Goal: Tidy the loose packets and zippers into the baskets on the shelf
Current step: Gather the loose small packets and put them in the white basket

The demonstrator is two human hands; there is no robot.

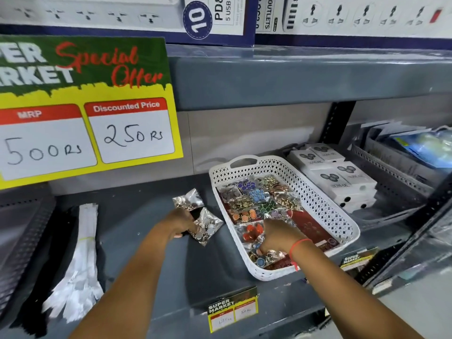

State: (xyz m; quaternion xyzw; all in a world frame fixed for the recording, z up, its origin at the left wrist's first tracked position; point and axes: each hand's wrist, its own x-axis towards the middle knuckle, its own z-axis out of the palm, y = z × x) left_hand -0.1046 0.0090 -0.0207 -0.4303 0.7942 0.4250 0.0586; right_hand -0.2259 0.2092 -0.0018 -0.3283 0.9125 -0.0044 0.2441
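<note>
A white lattice basket (318, 192) on the grey shelf (146, 253) holds several clear packets of coloured buttons. My right hand (276, 236) reaches into its near end, fingers down among the packets; whether it grips one is hidden. Left of the basket, my left hand (181, 222) pinches a clear packet of pale buttons (208, 227) lying on the shelf. Just behind it lies another loose packet (188, 200). A bundle of white zippers (80, 260) and black zippers (61, 231) lies at the shelf's left.
White boxes (340, 178) are stacked right of the basket, beside a grey basket (391, 167) with packaged goods. A big price sign (85, 113) hangs at the left. Small price tags (232, 309) clip to the shelf's front edge. The upper shelf overhangs.
</note>
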